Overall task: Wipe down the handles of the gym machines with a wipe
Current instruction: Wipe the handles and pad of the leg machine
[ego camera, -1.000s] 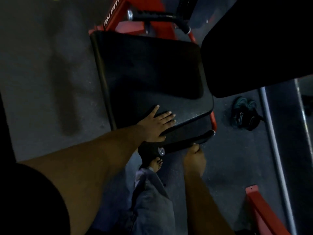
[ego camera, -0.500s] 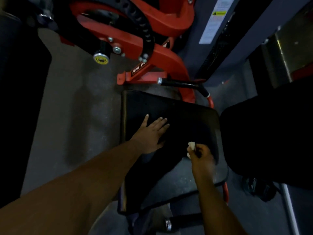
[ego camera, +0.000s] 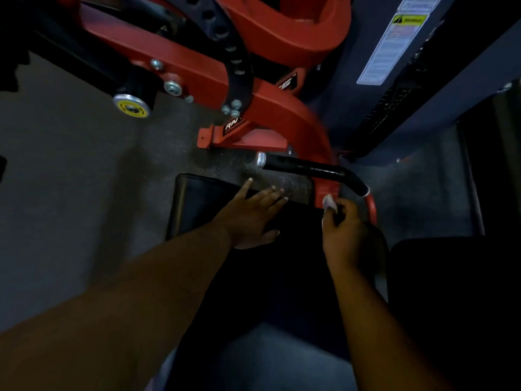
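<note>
- My left hand [ego camera: 251,218] lies flat on the black seat pad [ego camera: 197,204], fingers spread and straight, fingertips reaching the pad's far edge.
- My right hand [ego camera: 348,235] has its grip pinched around a small white wipe [ego camera: 329,202], which sticks up from between thumb and fingers.
- The wipe sits just short of the black handle [ego camera: 310,169], near the handle's bent right end, apart from it as far as I can tell.
- The handle has a silver cap at its left end and crosses in front of the red machine frame [ego camera: 270,114].
- A yellow-faced knob [ego camera: 131,106] sits well left of the handle, over the grey floor [ego camera: 70,170].
- A warning label [ego camera: 393,40] is far up and right of the handle.
</note>
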The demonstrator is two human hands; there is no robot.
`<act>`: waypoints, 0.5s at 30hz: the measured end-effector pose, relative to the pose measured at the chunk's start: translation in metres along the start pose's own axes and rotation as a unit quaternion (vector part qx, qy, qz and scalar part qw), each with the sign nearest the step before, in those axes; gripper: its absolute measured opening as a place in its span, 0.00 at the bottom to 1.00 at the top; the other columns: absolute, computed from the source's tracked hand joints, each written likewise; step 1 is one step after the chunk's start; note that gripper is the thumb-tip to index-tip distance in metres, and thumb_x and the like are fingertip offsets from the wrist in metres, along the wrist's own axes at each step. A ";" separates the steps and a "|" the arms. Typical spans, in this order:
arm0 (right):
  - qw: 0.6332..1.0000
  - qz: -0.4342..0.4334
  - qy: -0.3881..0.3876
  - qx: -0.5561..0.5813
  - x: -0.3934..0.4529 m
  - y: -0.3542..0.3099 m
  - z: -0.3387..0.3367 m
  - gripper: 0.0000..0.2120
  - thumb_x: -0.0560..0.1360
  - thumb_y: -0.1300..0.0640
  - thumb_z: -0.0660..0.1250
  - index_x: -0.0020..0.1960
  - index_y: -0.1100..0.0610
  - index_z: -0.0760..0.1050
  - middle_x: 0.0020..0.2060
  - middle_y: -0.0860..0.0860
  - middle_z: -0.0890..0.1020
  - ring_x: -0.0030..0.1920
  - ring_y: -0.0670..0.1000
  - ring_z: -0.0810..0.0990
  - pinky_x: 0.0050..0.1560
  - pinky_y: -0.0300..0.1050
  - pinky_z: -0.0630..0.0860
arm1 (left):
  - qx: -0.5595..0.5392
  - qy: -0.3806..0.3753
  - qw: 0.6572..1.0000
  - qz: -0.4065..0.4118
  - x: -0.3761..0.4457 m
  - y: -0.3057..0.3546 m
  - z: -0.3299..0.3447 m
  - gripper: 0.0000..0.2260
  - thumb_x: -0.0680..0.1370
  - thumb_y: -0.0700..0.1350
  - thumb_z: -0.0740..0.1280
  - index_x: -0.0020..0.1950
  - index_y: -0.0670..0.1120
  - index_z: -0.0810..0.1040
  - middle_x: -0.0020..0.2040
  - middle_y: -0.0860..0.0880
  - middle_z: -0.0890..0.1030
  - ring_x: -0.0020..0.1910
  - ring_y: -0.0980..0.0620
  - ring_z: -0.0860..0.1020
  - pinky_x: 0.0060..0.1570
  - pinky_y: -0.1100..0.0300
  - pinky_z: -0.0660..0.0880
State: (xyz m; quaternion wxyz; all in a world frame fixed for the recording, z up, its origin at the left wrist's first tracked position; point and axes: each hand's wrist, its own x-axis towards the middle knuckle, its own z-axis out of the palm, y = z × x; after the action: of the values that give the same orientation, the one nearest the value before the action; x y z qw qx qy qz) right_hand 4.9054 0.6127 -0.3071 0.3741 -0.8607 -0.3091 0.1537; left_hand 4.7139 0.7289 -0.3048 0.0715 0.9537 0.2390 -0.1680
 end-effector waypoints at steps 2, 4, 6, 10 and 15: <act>1.000 -0.006 0.015 0.012 0.023 0.009 0.013 0.07 0.80 0.54 0.66 0.56 0.54 0.79 0.51 0.53 0.83 0.52 0.55 0.82 0.54 0.52 0.79 | 0.000 0.010 1.000 -0.006 0.002 -0.001 0.007 0.37 0.81 0.68 0.45 0.85 0.50 0.43 0.85 0.48 0.49 0.84 0.49 0.47 0.78 0.34 0.44; 0.998 -0.014 0.053 0.028 0.047 0.018 0.020 0.05 0.80 0.55 0.65 0.53 0.54 0.78 0.49 0.54 0.83 0.50 0.54 0.82 0.54 0.52 0.79 | -0.016 0.013 1.000 -0.014 0.000 0.000 0.009 0.38 0.80 0.69 0.46 0.85 0.51 0.43 0.85 0.48 0.51 0.83 0.48 0.50 0.78 0.35 0.44; 0.992 -0.028 0.118 0.047 0.070 0.026 0.021 0.06 0.80 0.58 0.66 0.52 0.60 0.77 0.48 0.58 0.82 0.50 0.56 0.81 0.55 0.40 0.76 | -0.027 0.013 0.999 -0.017 0.001 0.000 0.007 0.38 0.80 0.69 0.48 0.85 0.51 0.44 0.85 0.47 0.54 0.83 0.47 0.53 0.78 0.34 0.45; 0.995 0.066 0.076 0.020 0.107 0.021 0.018 0.08 0.81 0.58 0.61 0.55 0.60 0.77 0.54 0.60 0.81 0.55 0.61 0.80 0.52 0.43 0.72 | -0.044 0.019 0.999 -0.008 0.004 0.001 0.007 0.38 0.80 0.68 0.51 0.85 0.50 0.49 0.84 0.46 0.58 0.82 0.45 0.57 0.78 0.34 0.49; 0.993 -0.086 -0.055 -0.065 0.082 -0.016 0.031 0.13 0.80 0.64 0.63 0.62 0.60 0.80 0.56 0.62 0.80 0.59 0.58 0.74 0.62 0.41 0.66 | -0.038 0.010 0.999 -0.012 0.003 0.002 0.003 0.39 0.80 0.68 0.50 0.85 0.49 0.47 0.84 0.46 0.54 0.82 0.45 0.55 0.79 0.36 0.45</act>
State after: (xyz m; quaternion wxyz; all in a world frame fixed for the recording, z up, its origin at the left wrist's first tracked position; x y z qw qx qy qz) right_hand 4.9457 0.6917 -0.3190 0.3121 -0.8437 -0.4111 0.1476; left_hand 4.7169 0.7276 -0.3083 0.1034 0.9492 0.2569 -0.1496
